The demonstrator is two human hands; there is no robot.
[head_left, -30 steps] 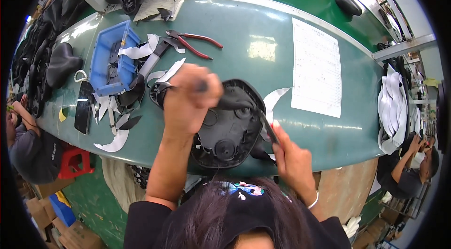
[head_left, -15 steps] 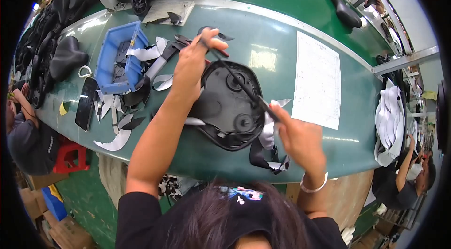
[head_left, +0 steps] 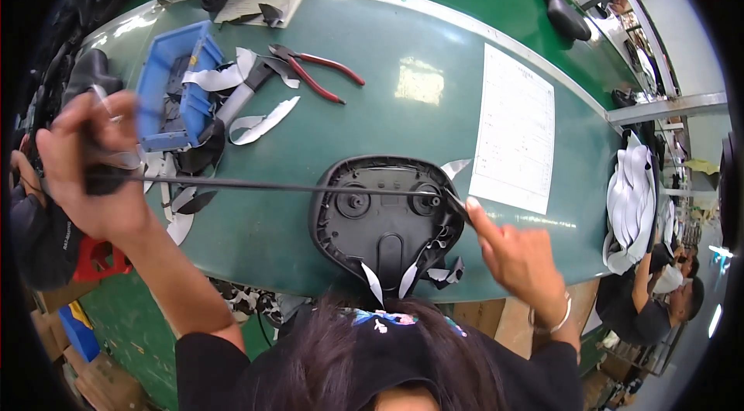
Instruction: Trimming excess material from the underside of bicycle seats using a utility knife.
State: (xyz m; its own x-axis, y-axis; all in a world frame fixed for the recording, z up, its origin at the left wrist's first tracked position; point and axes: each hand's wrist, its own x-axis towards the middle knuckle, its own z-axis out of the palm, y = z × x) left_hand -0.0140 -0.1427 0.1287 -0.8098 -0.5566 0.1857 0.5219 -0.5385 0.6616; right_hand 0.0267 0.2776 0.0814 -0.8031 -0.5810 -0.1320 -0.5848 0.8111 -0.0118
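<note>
Black strip [head_left: 240, 183] stretched over scraps [head_left: 190, 201], blue bin [head_left: 194, 113] beyond, red-handled pliers [head_left: 316, 84]

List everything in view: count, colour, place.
seat shell: one, black, bench front
strip: one, black, from left hand to seat shell
tool: one, dark, in right hand
pliers: one, red-handled, beyond seat shell
bin: one, blue, bench left
scraps: many, white and black, around bin
sheet: one, white, bench right
stool: one, red, lower left
saddles: several, black, both sides
stacked pieces: several, white, right edge
left hand: one, bare, far left
right hand: one, bare, right
</note>
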